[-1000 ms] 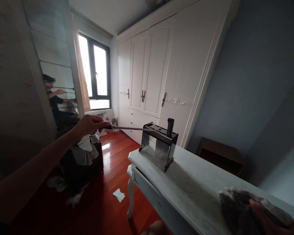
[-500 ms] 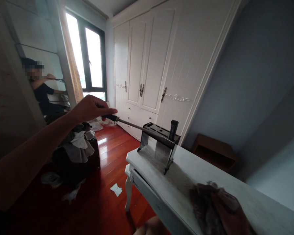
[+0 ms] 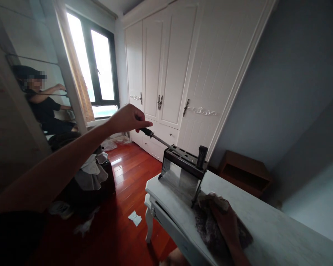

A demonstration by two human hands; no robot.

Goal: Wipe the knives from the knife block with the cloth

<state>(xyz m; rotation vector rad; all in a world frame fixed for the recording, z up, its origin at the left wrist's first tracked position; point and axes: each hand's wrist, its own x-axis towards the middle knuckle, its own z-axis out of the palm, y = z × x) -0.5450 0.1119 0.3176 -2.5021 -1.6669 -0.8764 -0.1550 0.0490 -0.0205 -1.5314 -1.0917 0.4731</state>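
Observation:
My left hand (image 3: pixel 131 119) is closed in a pinch around the black handle of a sharpening steel (image 3: pixel 162 141). Its metal rod slants down to the slotted top of a black knife rack (image 3: pixel 168 158) with clear sides. I cannot tell whether the tip is in a slot or lies across the top. A second black handle (image 3: pixel 202 157) sticks up at the rack's right end. The rack stands on a white table (image 3: pixel 277 225). Right of it, my right hand (image 3: pixel 224 216) is closed on a crumpled grey-brown cloth (image 3: pixel 207 225), pressed against the tabletop.
Below the tabletop, a drawer (image 3: pixel 166 218) sits slightly ajar. On the red wooden floor lies a white scrap (image 3: pixel 134 218). At left, white cloths (image 3: pixel 93 173) drape a dark box. A white wardrobe (image 3: pixel 180 66) stands behind, and a mirror shows a person (image 3: pixel 47 107).
My left hand has moved right, bringing the sharpening steel's handle nearer the rack. My right hand and the cloth have slid left and away from me, close to the rack.

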